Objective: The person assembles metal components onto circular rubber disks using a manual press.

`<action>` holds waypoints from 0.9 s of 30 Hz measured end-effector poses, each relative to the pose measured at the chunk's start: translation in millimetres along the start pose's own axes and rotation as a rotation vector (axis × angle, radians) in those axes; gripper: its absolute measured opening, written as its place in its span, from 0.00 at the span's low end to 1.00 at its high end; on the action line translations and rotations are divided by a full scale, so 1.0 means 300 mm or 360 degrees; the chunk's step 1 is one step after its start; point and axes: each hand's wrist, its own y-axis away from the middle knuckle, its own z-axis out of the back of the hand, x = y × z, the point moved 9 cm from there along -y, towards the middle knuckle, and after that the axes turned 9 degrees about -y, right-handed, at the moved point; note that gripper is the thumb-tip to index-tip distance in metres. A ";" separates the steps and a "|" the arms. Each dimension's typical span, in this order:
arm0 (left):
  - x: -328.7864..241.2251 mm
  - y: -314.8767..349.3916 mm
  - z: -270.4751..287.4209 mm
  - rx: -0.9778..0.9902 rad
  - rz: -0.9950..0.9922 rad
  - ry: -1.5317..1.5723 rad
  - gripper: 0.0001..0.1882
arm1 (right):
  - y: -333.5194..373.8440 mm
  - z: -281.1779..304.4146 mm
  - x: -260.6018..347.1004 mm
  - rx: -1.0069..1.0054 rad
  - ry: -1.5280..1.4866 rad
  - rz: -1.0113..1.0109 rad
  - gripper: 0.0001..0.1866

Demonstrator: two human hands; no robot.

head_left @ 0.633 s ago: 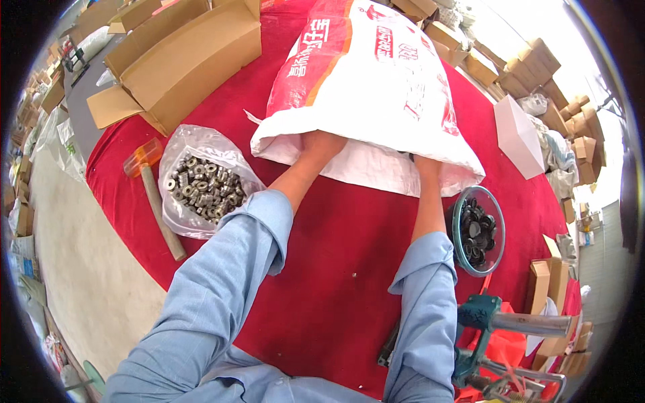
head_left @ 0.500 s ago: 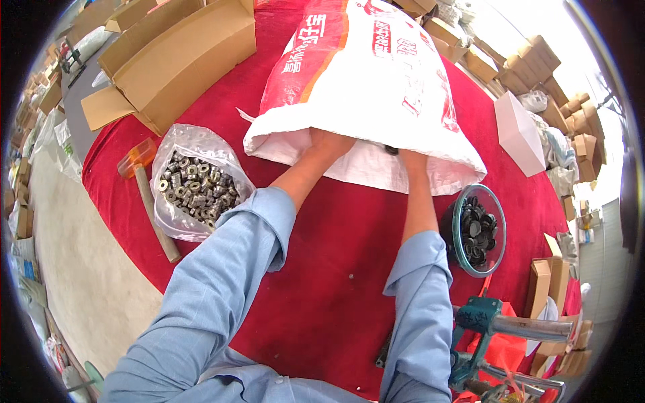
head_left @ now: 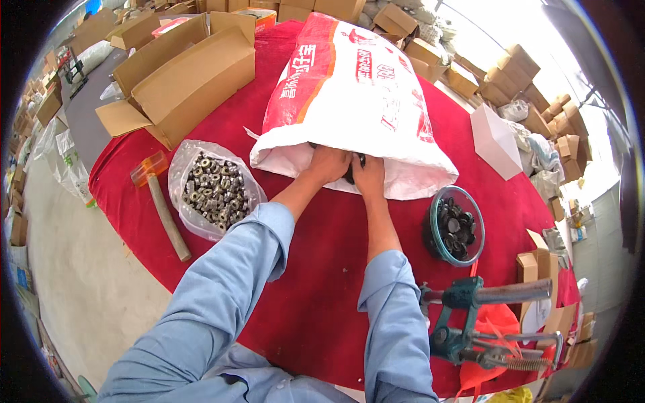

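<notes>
A white and red woven sack [head_left: 356,107] lies on the red cloth, its mouth facing me. Right at that mouth, my left hand [head_left: 329,165] and my right hand [head_left: 369,176] are close together, fingers curled. A small black piece [head_left: 362,160] shows at the fingers of my right hand. More black shows between the two hands, mostly hidden by them. What my left fingers hold, if anything, is hidden. To the left lies a clear plastic bag [head_left: 185,176] of small metal rings [head_left: 215,188]. On the right, a clear bowl [head_left: 433,243] holds black round caps [head_left: 455,228].
A mallet [head_left: 168,218] with an amber head lies left of the bag. An open cardboard box [head_left: 195,77] stands far left, a white box [head_left: 496,142] far right. Near right is a green metal hand press [head_left: 463,299] beside a red plastic bag [head_left: 494,329].
My hands have come back from inside the sack to its mouth and moved together, the right one leftward. Black pieces now show between them. The whole view has shifted a little.
</notes>
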 end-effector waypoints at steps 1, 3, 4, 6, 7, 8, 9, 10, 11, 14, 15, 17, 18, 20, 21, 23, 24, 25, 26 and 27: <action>0.027 0.034 -0.033 0.0297 0.0085 -0.0022 0.18 | 0.044 0.010 0.066 -0.0087 0.0005 0.0152 0.21; -0.025 0.108 0.013 0.0134 0.0022 0.0082 0.18 | 0.134 0.044 0.119 -0.0136 0.0000 0.0156 0.21; -0.057 0.152 0.059 -0.0032 -0.0031 0.0174 0.17 | 0.179 0.068 0.148 -0.0180 -0.0017 0.0166 0.22; -0.089 0.231 0.077 0.0027 -0.0015 0.0237 0.17 | 0.265 0.095 0.188 -0.0143 -0.0021 0.0108 0.24; -0.119 0.271 0.091 0.0050 -0.0004 0.0357 0.17 | 0.310 0.119 0.207 -0.0144 -0.0057 0.0103 0.24; -0.146 0.311 0.105 0.0075 0.0011 0.0475 0.17 | 0.352 0.139 0.224 -0.0143 -0.0094 0.0096 0.24; -0.175 0.353 0.114 0.0160 -0.0029 0.0473 0.18 | 0.392 0.159 0.238 -0.0142 -0.0086 0.0078 0.24; -0.190 0.397 0.131 0.0180 -0.0023 0.0480 0.18 | 0.436 0.174 0.272 -0.0137 -0.0075 0.0115 0.24; -0.207 0.440 0.154 0.0163 -0.0027 0.0480 0.18 | 0.480 0.185 0.306 -0.0132 -0.0066 0.0150 0.24; -0.271 0.556 0.209 0.0242 -0.0052 0.0512 0.19 | 0.606 0.235 0.368 -0.0068 -0.0112 0.0050 0.23; -0.292 0.598 0.226 0.0289 -0.0070 0.0542 0.19 | 0.648 0.255 0.391 -0.0068 -0.0113 0.0023 0.23; -0.342 0.685 0.278 0.0372 -0.0086 0.0581 0.20 | 0.743 0.282 0.431 0.0028 -0.0224 -0.0198 0.24; -0.362 0.729 0.307 0.0419 -0.0059 0.0684 0.23 | 0.788 0.299 0.463 0.0023 -0.0223 -0.0230 0.24; -0.376 0.797 0.355 0.0482 -0.0043 0.0795 0.25 | 0.863 0.344 0.600 -0.0047 -0.0056 0.0080 0.27; -0.357 0.828 0.390 0.0432 -0.0113 0.0387 0.27 | 0.907 0.318 0.633 0.0046 -0.0002 0.0088 0.29; -0.288 0.863 0.438 0.0332 -0.0129 -0.0145 0.29 | 0.964 0.232 0.715 0.0303 0.0259 0.0109 0.33; -0.236 0.872 0.451 0.0296 -0.0064 -0.0272 0.31 | 0.980 0.182 0.754 0.0427 0.0424 0.0097 0.34; -0.196 0.869 0.456 0.0343 0.0013 -0.0261 0.31 | 0.979 0.148 0.764 0.0477 0.0527 0.0124 0.35; -0.185 0.865 0.456 0.0353 -0.0006 -0.0252 0.31 | 0.963 0.114 0.760 0.0530 0.0629 0.0151 0.36; -0.163 0.859 0.470 0.0277 0.0061 -0.0158 0.32 | 0.933 0.092 0.748 0.0532 0.0657 0.0150 0.37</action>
